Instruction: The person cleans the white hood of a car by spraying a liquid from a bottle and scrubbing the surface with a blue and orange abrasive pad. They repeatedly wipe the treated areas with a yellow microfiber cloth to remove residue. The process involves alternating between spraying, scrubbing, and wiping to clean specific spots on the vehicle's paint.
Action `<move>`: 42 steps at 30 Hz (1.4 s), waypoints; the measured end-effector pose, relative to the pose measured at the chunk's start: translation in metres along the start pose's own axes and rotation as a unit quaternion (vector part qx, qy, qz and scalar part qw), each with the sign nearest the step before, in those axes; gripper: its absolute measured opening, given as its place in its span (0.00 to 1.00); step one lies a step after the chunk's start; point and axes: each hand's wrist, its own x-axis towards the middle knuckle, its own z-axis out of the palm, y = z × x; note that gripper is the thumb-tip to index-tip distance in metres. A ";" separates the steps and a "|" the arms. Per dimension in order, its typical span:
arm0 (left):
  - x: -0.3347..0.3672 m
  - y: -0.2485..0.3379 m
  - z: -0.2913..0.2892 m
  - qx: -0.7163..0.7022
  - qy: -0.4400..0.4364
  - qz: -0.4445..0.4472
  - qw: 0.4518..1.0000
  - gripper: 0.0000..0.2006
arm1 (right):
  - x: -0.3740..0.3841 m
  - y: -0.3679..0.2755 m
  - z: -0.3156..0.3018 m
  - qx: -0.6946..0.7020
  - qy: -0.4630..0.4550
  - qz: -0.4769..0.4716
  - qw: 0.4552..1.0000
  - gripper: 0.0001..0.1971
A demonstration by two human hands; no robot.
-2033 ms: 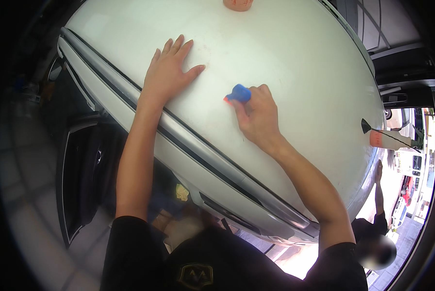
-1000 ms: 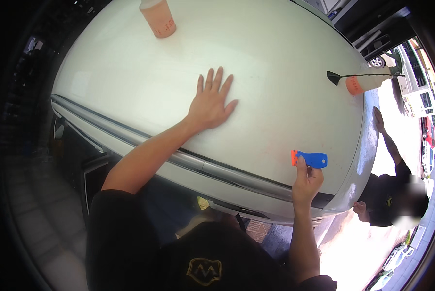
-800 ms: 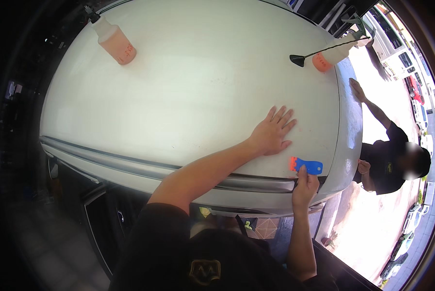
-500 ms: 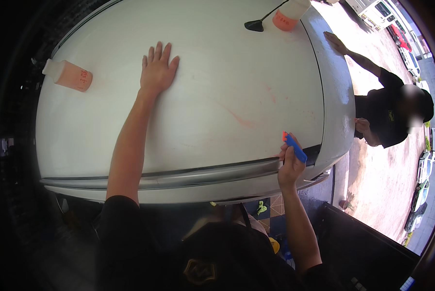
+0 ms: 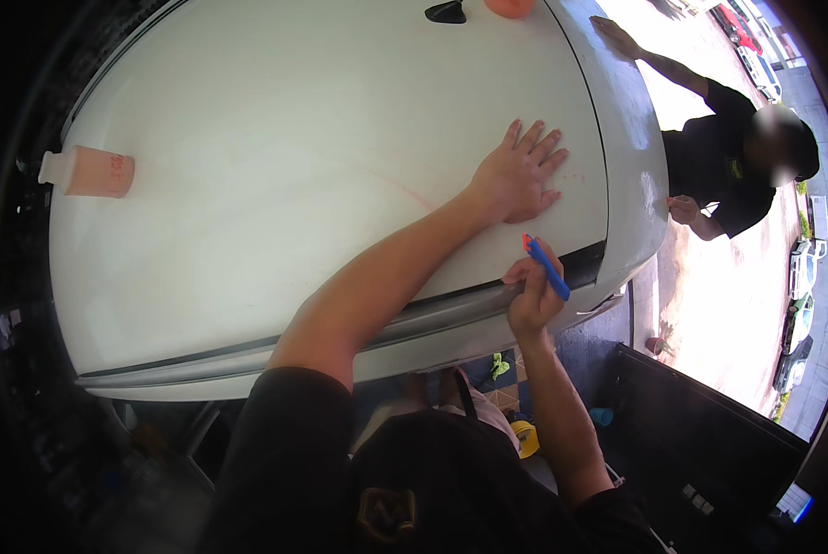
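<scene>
White car roof (image 5: 220, 240) spreads from the left side of the view across to the right, where a dark seam divides it from a glossy rear panel (image 5: 631, 157). At the far left, a bottle (image 5: 102, 173) of pinkish liquid sits on the roof, its pale neck pointing toward the left rim. A dark-and-silver rail (image 5: 414, 321) runs along the near edge. Farther right, a thin pink streak (image 5: 395, 184) crosses the paint, and a black antenna base (image 5: 446, 12) stands near the top. The left hand (image 5: 517, 180) lies palm down on the roof, its fingers fanned wide. Just below and to the right, the right hand (image 5: 536, 303) grips a blue scraper (image 5: 550, 270) between thumb and fingers; the scraper's orange end points up and left over the roof near the rail, though whether it touches the paint cannot be told. At the right, a co-worker (image 5: 728, 162) in a dark shirt stands beyond the rear panel, one hand (image 5: 617, 39) placed against it.
</scene>
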 end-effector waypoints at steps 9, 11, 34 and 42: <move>-0.163 -0.111 -0.116 0.076 -0.069 -0.121 0.987 0.32 | 0.002 0.003 0.002 -0.018 0.009 -0.029 0.999 0.16; -0.201 -0.165 -0.140 0.122 -0.043 -0.228 0.965 0.32 | 0.001 0.003 0.006 -0.002 0.009 -0.022 1.000 0.17; -0.119 -0.191 -0.102 0.132 -0.003 -0.114 0.985 0.28 | -0.005 0.005 0.010 0.063 0.055 0.012 0.996 0.14; -0.202 -0.024 -0.113 -0.032 -0.218 0.058 0.974 0.28 | -0.004 0.019 -0.007 -0.068 0.019 -0.006 0.997 0.08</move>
